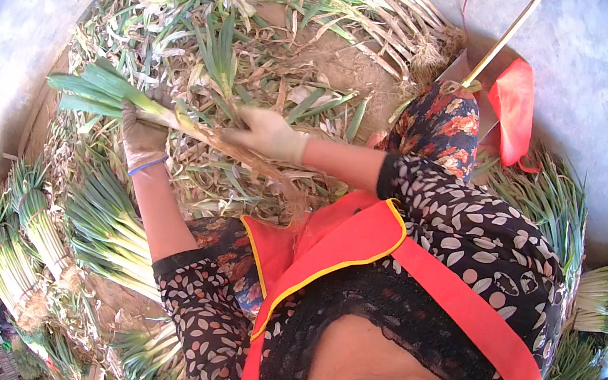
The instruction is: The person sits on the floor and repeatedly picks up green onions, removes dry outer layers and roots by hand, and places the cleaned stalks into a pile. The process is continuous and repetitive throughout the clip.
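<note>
In a soiled glove, my left hand (143, 132) holds a large green onion (174, 118) by its green upper part, leaves pointing left. The roots of this stalk, somewhat blurred, reach down right towards my red apron (342, 248) with yellow edging. My right hand (268, 133), in a pale glove and blurred, is at the stalk's lower part; a dry outer leaf layer hangs along it there. Whether its fingers grip the stalk or loose leaves is unclear. Another leafy green top (220, 59) stands out just above my right hand.
Peeled leaves (158, 24) cover the ground ahead. Unpeeled green onions with roots (402, 29) lie at the top. Tied bundles (16, 266) lie at lower left, beside a loose pile of cleaned stalks (111, 233). More bundles (604, 296) are at right, near a pole (506, 37) and red cloth (512, 111).
</note>
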The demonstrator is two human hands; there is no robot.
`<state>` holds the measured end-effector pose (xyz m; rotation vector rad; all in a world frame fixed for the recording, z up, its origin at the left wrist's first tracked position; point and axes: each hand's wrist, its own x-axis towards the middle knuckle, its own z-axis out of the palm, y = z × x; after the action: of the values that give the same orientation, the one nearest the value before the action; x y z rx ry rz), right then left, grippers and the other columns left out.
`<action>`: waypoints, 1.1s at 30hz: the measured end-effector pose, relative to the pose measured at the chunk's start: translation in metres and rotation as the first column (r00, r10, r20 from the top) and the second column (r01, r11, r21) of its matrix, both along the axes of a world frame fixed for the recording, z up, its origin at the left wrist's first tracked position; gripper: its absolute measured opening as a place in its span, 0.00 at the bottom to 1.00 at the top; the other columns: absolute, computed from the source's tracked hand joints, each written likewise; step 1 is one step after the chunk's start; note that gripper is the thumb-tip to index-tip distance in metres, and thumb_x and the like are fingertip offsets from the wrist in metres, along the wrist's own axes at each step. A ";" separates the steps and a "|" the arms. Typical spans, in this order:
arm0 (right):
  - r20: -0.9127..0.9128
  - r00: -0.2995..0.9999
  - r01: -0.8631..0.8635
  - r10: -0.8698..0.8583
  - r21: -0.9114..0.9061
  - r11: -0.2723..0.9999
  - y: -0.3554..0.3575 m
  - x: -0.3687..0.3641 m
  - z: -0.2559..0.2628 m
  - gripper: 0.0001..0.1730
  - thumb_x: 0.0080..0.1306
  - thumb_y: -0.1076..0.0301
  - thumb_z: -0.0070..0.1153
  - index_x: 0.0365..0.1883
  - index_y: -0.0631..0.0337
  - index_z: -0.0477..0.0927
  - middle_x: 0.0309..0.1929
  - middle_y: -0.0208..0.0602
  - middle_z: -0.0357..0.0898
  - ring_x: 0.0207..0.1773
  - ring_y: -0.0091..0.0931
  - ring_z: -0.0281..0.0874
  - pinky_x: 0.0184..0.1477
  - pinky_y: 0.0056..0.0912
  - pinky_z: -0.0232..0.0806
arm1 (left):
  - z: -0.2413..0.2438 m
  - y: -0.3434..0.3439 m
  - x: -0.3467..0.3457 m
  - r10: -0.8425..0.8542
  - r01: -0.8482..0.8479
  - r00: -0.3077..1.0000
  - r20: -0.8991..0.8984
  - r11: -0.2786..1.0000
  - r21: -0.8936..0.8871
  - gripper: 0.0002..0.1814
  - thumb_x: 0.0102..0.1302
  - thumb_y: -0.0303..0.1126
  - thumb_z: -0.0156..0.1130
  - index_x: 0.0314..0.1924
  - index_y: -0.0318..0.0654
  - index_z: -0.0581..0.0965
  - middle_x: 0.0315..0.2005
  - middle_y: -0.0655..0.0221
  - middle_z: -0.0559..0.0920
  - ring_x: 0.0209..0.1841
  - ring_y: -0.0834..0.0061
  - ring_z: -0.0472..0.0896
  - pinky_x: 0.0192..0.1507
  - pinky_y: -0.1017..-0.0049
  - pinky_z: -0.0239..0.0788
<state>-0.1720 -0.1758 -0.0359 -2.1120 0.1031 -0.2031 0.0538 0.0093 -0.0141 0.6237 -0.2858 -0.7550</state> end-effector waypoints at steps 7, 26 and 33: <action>0.329 0.942 0.004 -0.059 0.163 0.987 0.028 0.104 0.037 0.34 0.55 0.43 0.65 0.47 0.64 0.76 0.42 0.46 0.80 0.44 0.34 0.78 0.50 0.38 0.71 | -0.020 -0.024 -0.012 0.070 -0.070 0.997 -0.008 0.996 0.051 0.30 0.67 0.53 0.58 0.60 0.40 0.70 0.55 0.58 0.76 0.59 0.56 0.72 0.65 0.55 0.61; 0.448 0.864 -0.053 -0.230 0.535 0.843 0.079 0.119 0.044 0.14 0.59 0.66 0.65 0.38 0.64 0.77 0.32 0.32 0.79 0.35 0.18 0.73 0.40 0.23 0.69 | 0.003 -0.007 -0.009 0.165 -0.187 0.964 -0.207 0.978 -0.092 0.21 0.72 0.44 0.55 0.57 0.38 0.72 0.51 0.64 0.78 0.52 0.66 0.75 0.60 0.67 0.66; 0.205 0.977 0.027 -0.061 0.165 0.986 0.070 0.093 -0.006 0.26 0.57 0.59 0.57 0.51 0.65 0.74 0.41 0.54 0.80 0.43 0.46 0.79 0.48 0.40 0.70 | 0.006 0.025 0.007 0.394 -0.378 0.914 -0.098 0.913 0.153 0.24 0.71 0.50 0.54 0.56 0.38 0.72 0.48 0.59 0.78 0.52 0.57 0.76 0.58 0.55 0.68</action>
<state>-0.0793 -0.1057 -0.0414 -1.9164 0.0399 -0.4286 0.0612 0.0340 -0.0081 0.7264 0.0096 -0.4285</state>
